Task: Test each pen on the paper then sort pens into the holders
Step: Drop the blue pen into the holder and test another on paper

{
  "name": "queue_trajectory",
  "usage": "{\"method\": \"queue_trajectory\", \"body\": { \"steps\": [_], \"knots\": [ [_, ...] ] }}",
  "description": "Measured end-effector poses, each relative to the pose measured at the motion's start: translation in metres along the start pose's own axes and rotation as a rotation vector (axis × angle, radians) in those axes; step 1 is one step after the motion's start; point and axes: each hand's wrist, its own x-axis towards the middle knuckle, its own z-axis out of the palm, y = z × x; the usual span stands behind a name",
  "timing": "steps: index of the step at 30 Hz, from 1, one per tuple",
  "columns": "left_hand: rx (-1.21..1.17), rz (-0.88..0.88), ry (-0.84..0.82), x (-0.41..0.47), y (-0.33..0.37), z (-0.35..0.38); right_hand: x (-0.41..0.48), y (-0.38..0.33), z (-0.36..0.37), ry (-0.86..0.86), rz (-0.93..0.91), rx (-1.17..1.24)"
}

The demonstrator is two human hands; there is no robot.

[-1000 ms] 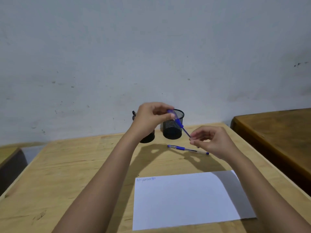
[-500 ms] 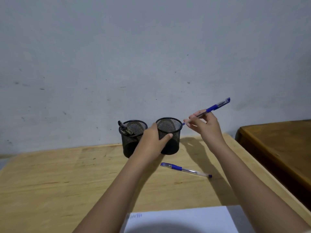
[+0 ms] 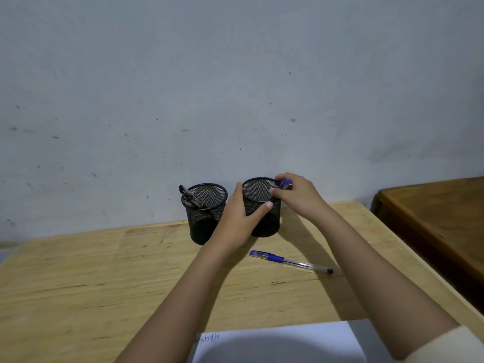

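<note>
Two black mesh holders stand side by side at the back of the wooden table. The left holder (image 3: 207, 203) has a black pen (image 3: 190, 199) leaning in it. My left hand (image 3: 239, 218) is wrapped around the right holder (image 3: 258, 191). My right hand (image 3: 298, 196) pinches a blue pen (image 3: 285, 184) at that holder's right rim; most of the pen is hidden by my fingers. A second blue pen (image 3: 289, 262) lies flat on the table in front of the holders. The white paper (image 3: 288, 344) with blue scribbles lies at the near edge.
The light wooden table (image 3: 91, 279) backs onto a grey wall (image 3: 235, 87). A darker wooden table (image 3: 445, 218) stands close on the right, with a narrow gap between the two.
My right hand has come down from above, bringing the blue pen to the right holder's rim. My left hand has kept its hold on that holder. The view has tilted closer to the holders.
</note>
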Motion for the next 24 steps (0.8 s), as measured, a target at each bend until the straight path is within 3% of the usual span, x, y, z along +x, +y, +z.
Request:
{"method": "queue_trajectory", "body": {
  "steps": [4, 8, 14, 17, 21, 24],
  "knots": [
    [0.0, -0.009, -0.048, -0.017, 0.017, -0.011, -0.021, 0.002, -0.012, -0.046, 0.034, 0.074],
    [0.163, 0.056, -0.171, -0.042, 0.02, -0.022, -0.058, 0.012, -0.023, -0.027, 0.027, 0.096],
    [0.564, 0.026, -0.464, -0.089, -0.017, -0.031, -0.111, 0.036, 0.0, -0.115, -0.012, -0.17],
    [0.716, 0.031, -0.505, -0.098, -0.029, -0.029, -0.121, 0.042, 0.011, -0.134, -0.144, -0.393],
    [0.69, 0.032, -0.487, -0.098, -0.03, -0.03, -0.125, 0.043, 0.016, -0.066, -0.154, -0.46],
    [0.513, 0.016, -0.417, -0.103, -0.022, -0.034, -0.132, 0.034, 0.013, -0.084, -0.164, -0.426]
  ]
}}
